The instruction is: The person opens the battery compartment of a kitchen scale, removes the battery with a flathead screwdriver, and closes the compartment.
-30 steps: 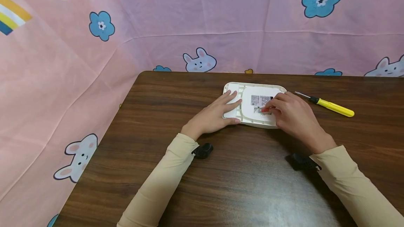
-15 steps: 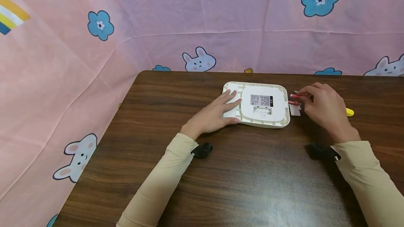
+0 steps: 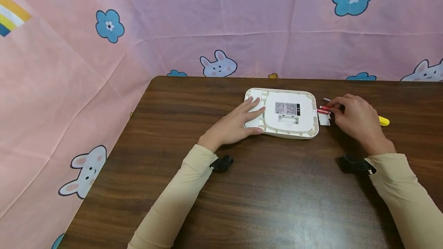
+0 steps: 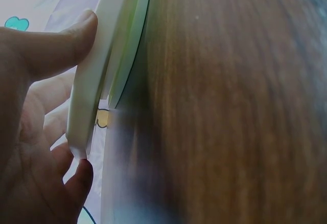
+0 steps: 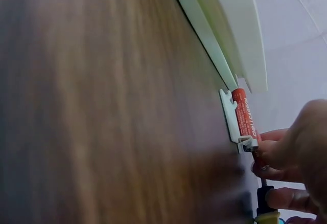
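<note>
Centrally, one left hand, fingers spread, rests on one white device; one right hand pinches one of two red batteries beside one battery cover.

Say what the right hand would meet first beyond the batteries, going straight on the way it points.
The right hand would probably meet the white device, just beyond the batteries; depth is hard to judge.

From the head, looks forward and down at the table, farther back. From each wrist, skims it close up, sharing the device with the head view.
</note>
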Demonstrator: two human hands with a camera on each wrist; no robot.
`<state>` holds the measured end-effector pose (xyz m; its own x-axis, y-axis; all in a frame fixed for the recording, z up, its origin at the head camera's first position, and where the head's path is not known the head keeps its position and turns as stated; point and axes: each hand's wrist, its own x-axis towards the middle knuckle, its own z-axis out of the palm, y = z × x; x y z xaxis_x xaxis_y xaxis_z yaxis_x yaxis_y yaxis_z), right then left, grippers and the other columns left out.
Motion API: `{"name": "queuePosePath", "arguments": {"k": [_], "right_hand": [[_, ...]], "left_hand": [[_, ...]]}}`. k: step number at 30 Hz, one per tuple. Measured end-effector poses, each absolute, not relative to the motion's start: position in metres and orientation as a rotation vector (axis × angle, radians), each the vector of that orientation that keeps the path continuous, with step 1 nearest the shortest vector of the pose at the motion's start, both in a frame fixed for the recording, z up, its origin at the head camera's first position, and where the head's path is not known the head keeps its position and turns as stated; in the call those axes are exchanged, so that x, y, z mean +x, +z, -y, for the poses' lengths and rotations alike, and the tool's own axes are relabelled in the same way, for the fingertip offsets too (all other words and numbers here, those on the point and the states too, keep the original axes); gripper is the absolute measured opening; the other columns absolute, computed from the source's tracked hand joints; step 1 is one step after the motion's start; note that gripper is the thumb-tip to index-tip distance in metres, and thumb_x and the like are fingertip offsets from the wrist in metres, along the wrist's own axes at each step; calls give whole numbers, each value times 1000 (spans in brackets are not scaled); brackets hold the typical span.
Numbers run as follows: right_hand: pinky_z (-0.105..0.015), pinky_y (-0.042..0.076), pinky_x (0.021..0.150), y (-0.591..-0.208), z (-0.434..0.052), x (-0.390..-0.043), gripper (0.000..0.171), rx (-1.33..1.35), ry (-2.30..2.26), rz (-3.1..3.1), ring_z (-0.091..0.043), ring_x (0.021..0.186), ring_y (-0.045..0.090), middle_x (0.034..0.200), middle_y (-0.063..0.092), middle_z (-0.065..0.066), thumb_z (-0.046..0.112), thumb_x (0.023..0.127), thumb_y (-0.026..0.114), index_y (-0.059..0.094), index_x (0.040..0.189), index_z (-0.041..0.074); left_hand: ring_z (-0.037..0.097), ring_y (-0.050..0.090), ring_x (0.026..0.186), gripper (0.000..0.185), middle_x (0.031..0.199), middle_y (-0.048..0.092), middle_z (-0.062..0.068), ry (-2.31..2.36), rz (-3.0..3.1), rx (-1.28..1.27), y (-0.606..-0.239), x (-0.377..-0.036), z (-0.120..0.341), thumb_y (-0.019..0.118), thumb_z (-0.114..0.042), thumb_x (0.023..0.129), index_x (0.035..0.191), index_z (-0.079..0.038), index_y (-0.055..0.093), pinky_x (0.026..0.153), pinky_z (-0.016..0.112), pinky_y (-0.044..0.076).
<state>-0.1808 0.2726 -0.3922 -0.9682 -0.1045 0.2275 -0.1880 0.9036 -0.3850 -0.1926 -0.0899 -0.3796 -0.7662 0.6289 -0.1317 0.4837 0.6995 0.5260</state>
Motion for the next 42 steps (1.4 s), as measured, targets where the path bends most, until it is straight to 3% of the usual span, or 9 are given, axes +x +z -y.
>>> {"name": "queuePosePath", "arguments": {"k": [17,32,37,42], "right_hand": [[-59,48,69,-389,-272,-181,25,238,592,2907,-38,88,65,115,70,-22,7,100,57,79,112,6],[-49,44,64,-382,-271,-181,23,276,575,2870,-34,80,63,107,73,-19,4,97,58,79,104,7],[-41,39,60,-377,-272,-179,22,314,569,2850,-29,74,58,99,74,-14,3,93,58,78,97,9],[-37,35,56,-370,-273,-180,16,333,562,2960,-24,68,53,87,71,-9,8,93,63,77,101,9]], "left_hand": [[12,-5,167,74,180,6,-7,673,-2612,886,-379,-194,89,61,-51,105,167,-28,30,135,44,16],[12,-5,167,73,180,7,-7,678,-2610,890,-379,-193,91,60,-51,105,168,-28,29,135,44,16],[13,-5,167,74,180,7,-6,652,-2608,884,-379,-193,90,60,-51,105,168,-29,28,135,44,15],[13,-5,167,74,180,7,-6,650,-2613,878,-379,-194,90,60,-52,105,168,-29,28,135,44,15]]}}
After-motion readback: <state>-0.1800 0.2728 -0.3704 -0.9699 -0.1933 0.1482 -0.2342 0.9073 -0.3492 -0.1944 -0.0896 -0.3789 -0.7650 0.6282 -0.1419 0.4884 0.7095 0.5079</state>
